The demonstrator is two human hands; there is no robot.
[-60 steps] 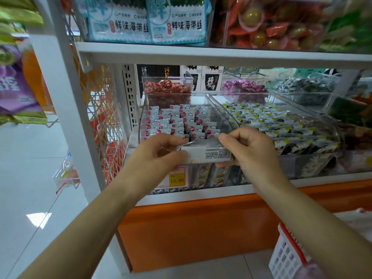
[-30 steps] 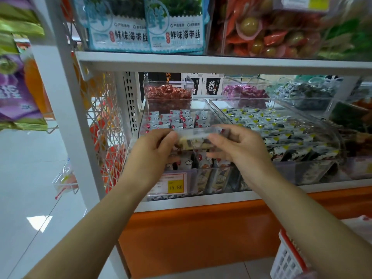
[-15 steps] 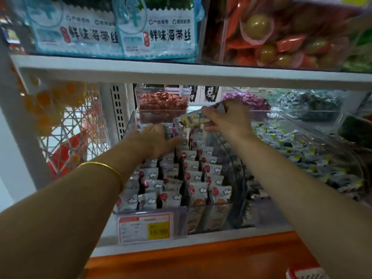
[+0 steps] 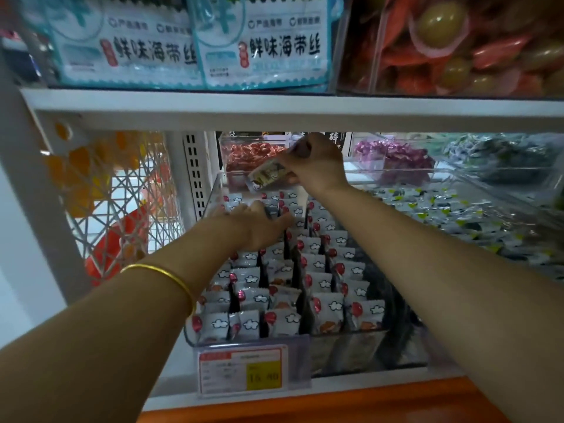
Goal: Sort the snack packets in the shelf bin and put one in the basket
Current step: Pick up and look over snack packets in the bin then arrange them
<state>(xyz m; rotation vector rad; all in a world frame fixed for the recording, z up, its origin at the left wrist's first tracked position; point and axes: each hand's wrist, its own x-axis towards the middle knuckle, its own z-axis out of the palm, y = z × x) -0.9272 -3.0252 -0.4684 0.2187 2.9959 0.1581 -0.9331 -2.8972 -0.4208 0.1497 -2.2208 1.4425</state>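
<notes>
Right hand (image 4: 316,166) was raised at the back of the bin (image 4: 341,351), just under the upper shelf (image 4: 274,108); its fingers (image 4: 300,148) were curled and pinching one packet (image 4: 265,176). The packet was held clear above the rows, tilted, its lower end pointing down and left. Left hand (image 4: 259,224) lay lower, palm down on the tops of the packets (image 4: 320,282) in the rear half of the bin; fingers straight and close together, pointing away, thumb out to the right, pressing on the packets without gripping any. A gold bangle (image 4: 171,277) sat on the left forearm. The packets stood upright in several rows running front to back, white with a cloud and a red balloon mark, the left rows less even than the right ones. A price tag (image 4: 253,370) with a yellow field was clipped to the front of the bin. Behind the bin stood a clear tub of red sweets (image 4: 244,155), partly hidden by the right hand, and to its right a tub of purple sweets (image 4: 393,157). The next bin (image 4: 442,209) to the right held small packets with yellow-green marks. Blue-and-white bags (image 4: 262,47) stood on the upper shelf. A white wire panel (image 4: 122,193) closed the left side of the shelving.
</notes>
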